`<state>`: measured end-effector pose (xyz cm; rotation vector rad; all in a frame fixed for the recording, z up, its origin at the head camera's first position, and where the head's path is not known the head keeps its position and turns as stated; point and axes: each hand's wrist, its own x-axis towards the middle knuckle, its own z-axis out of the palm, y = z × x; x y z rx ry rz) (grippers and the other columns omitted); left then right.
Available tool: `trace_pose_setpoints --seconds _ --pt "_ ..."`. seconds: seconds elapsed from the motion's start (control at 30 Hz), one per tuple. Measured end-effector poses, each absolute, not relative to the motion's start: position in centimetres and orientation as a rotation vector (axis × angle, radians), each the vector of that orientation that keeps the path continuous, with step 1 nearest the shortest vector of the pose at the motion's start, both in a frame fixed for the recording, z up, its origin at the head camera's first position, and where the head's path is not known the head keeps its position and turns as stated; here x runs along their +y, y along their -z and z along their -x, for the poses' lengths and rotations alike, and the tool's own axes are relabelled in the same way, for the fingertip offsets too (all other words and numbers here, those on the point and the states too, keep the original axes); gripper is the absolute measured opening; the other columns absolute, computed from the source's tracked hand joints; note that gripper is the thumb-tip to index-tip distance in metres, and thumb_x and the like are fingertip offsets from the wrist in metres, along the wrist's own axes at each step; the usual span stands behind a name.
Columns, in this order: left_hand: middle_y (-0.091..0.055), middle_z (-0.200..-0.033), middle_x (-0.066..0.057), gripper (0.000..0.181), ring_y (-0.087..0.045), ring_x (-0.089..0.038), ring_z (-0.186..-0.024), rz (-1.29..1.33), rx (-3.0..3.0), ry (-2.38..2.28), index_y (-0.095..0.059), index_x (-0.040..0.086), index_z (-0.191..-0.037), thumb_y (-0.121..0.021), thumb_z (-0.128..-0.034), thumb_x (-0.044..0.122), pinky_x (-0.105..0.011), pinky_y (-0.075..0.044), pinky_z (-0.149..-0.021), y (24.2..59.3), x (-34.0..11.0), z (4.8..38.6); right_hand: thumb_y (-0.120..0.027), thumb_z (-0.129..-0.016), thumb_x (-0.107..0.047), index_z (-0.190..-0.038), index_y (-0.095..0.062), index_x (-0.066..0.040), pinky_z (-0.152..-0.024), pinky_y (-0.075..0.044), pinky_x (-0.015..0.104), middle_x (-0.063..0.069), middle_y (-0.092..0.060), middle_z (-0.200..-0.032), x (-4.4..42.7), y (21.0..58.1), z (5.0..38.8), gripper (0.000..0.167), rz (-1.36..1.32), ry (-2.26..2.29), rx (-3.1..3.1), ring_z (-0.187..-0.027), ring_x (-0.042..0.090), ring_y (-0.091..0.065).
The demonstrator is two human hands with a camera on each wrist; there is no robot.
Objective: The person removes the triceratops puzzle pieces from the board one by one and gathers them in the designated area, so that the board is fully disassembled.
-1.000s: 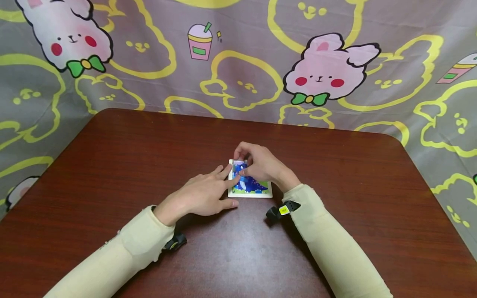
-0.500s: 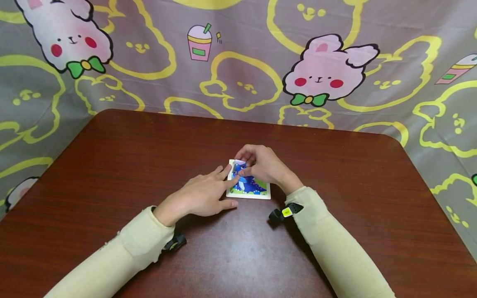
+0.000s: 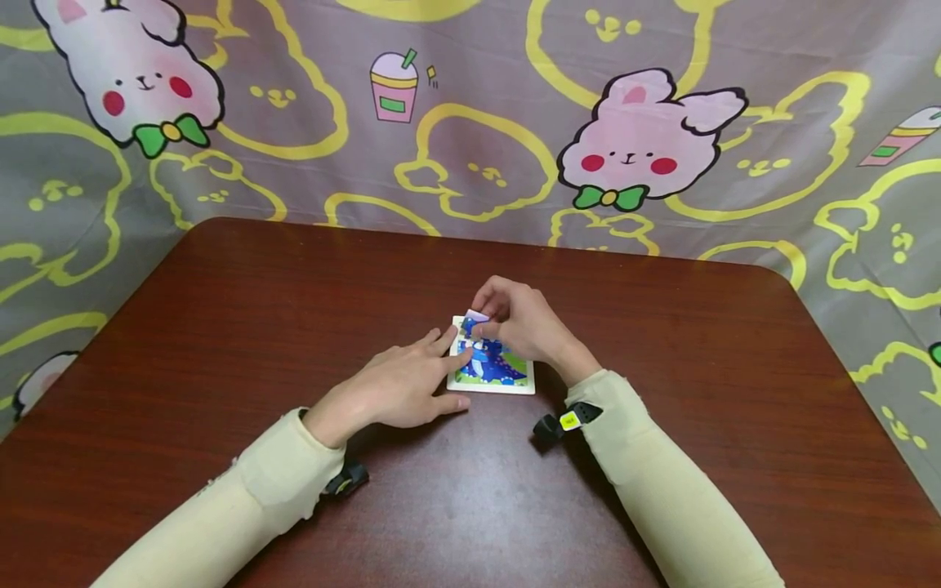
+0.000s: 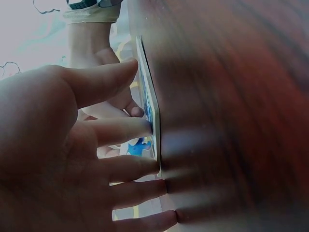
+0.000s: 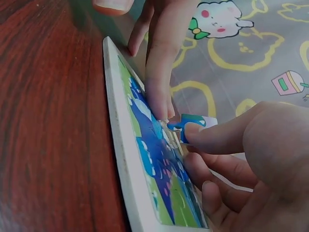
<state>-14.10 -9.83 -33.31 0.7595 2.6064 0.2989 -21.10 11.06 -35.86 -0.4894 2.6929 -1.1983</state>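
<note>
A small jigsaw puzzle with a blue dinosaur picture lies in a white-rimmed tray on the table. My right hand pinches a puzzle piece between thumb and fingers, lifted at the tray's far left corner. In the right wrist view the bare tray bottom shows beneath that piece. My left hand lies with fingers spread at the tray's left side. Its index fingertip presses the puzzle, and other fingertips touch the rim and the table, as the left wrist view shows.
The brown wooden table extends around the tray. Behind it hangs a grey curtain printed with rabbits and yellow outlines. Dark straps with small devices sit at both wrists.
My right hand has lifted the piece up out of the puzzle's far left corner, leaving a gap there. The left hand has stayed in place; the tray shifted slightly left.
</note>
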Motion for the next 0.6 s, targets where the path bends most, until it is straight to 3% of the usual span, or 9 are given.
trace_pose_setpoints --seconds 0.3,0.6 --pt "-0.014 -0.179 -0.014 0.071 -0.021 -0.038 -0.165 -0.758 2.606 -0.286 -0.039 0.022 -0.165 -0.061 -0.1051 0.052 -0.063 -0.038 -0.122 33.4 -9.8 14.1 -0.081 -0.094 -0.011 -0.112 -0.066 -0.016 -0.093 -0.056 0.042 0.007 -0.070 -0.101 12.1 35.4 20.8 0.024 0.485 1.293 2.674 -0.094 0.024 -0.070" --pt "-0.015 -0.179 -0.014 0.070 -0.022 -0.037 -0.165 -0.760 2.611 -0.297 -0.040 0.022 -0.165 -0.062 -0.1050 0.051 -0.062 -0.037 -0.123 33.4 -9.8 14.1 -0.083 -0.092 -0.012 -0.116 -0.067 -0.013 -0.088 -0.059 0.041 0.010 -0.069 -0.108 13.4 35.0 20.9 0.029 0.458 1.297 2.696 -0.096 0.027 -0.071"
